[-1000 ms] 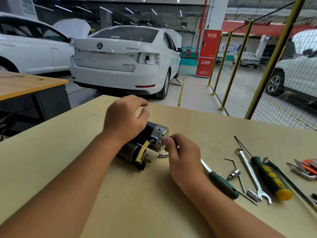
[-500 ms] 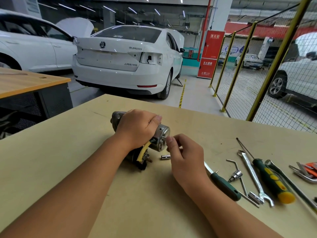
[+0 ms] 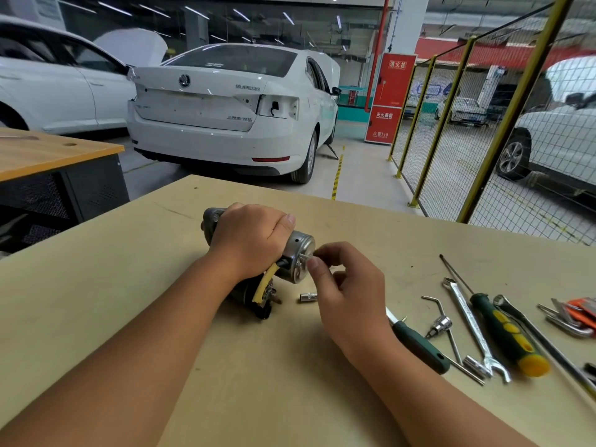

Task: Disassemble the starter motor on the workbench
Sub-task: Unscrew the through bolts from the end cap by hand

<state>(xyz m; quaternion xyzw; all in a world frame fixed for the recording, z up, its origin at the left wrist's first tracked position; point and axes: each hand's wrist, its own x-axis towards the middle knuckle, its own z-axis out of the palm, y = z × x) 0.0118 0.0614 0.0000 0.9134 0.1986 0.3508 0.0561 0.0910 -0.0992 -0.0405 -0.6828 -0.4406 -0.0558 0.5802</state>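
The left hand (image 3: 250, 240) wraps over the starter motor (image 3: 298, 256) lying on the workbench (image 3: 129, 301), hiding most of its body. The right hand (image 3: 348, 285) pinches a thin bolt (image 3: 306, 258) at the end cap; its fingertips hide the bolt's head. The screwdriver (image 3: 419, 345) blade is largely hidden behind that hand.

Worn on the head, wide-angle, looking forward and down, close over the bench (image 3: 129, 285) filling the lower frame; garage beyond, upper frame.
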